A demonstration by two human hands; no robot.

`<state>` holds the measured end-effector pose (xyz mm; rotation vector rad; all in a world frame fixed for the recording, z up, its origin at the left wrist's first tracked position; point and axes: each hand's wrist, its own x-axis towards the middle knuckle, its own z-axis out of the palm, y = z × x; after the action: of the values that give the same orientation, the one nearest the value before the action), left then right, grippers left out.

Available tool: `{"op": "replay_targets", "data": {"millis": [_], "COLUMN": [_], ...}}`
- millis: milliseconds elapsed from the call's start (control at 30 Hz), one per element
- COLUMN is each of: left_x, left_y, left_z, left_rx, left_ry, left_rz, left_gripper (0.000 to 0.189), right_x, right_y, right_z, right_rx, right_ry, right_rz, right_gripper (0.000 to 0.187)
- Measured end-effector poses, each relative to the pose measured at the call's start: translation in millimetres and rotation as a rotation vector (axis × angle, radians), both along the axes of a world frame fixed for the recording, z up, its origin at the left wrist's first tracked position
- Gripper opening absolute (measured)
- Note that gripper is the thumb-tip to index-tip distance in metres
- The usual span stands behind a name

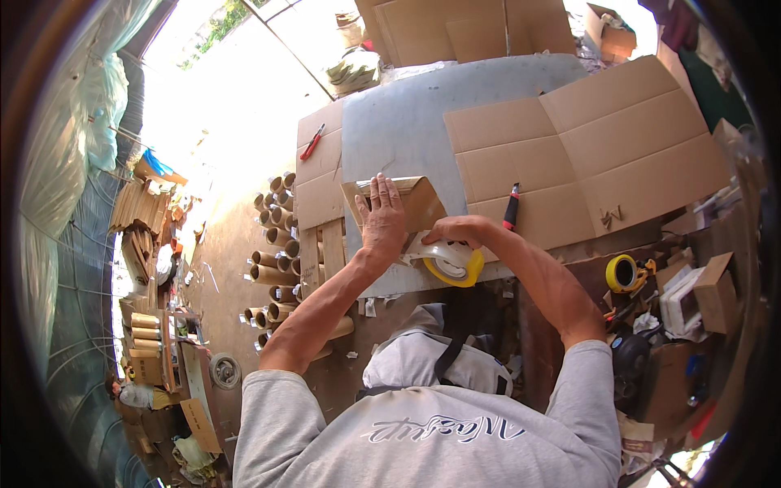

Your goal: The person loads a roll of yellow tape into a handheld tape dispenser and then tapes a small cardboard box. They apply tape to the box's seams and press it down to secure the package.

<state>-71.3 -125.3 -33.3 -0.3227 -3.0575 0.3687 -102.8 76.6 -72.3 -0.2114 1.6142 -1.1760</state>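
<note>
My left hand (383,221) lies flat, fingers spread a little, on top of a folded cardboard piece (421,204) near the front edge of the grey table (403,134). My right hand (454,230) grips a white tape dispenser (442,249) with a roll of yellow-edged tape (470,271), held against the near side of that cardboard. A large creased cardboard sheet (573,146) is spread out at the right. On it rests a black and red utility knife (511,207). A red utility knife (312,142) lies on flat cardboard (318,189) at the left.
Cardboard tubes (274,274) stand and lie on the floor left of the table. A yellow tape roll (622,273) and an opened carton (720,293) are among clutter at the right. More large cardboard (427,36) is beyond the table. A wheel (225,371) is at lower left.
</note>
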Motion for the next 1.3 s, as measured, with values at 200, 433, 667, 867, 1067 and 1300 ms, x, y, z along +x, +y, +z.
{"op": "replay_targets", "data": {"millis": [200, 433, 667, 867, 1067, 1300], "left_x": [-2.0, -1.1, 90.6, 122.6, 55.1, 36.1], "left_y": [15.2, -37.7, -214.2, -273.4, -208.8, -197.7], "left_z": [-6.0, -4.9, -51.3, -171.7, -203.1, -161.9], "left_rx": [-0.003, 0.199, 0.781, 1.461, 1.416, 1.063], "left_ry": [0.041, 0.107, 0.271, 0.164, 0.175, 0.129], "left_rz": [-0.016, -0.029, 0.107, 0.439, 0.288, 0.164], "left_gripper": [0.089, 0.104, 0.133, 0.124, 0.115, 0.089], "right_x": [-37.0, 47.1, 131.4, 162.2, 148.4, 142.0], "right_y": [3.9, -46.2, 8.9, -47.7, -85.3, -133.3], "right_z": [-23.5, 1.1, -54.8, -24.4, 34.7, 63.3], "right_rx": [-0.309, 0.341, 0.049, -0.283, -0.286, -0.244], "right_ry": [0.872, 0.363, 0.249, 0.29, 0.512, 0.681], "right_rz": [0.522, 0.316, -0.428, -0.911, -0.907, -0.933], "right_gripper": [0.038, 0.057, 0.056, 0.044, 0.052, 0.056]}}
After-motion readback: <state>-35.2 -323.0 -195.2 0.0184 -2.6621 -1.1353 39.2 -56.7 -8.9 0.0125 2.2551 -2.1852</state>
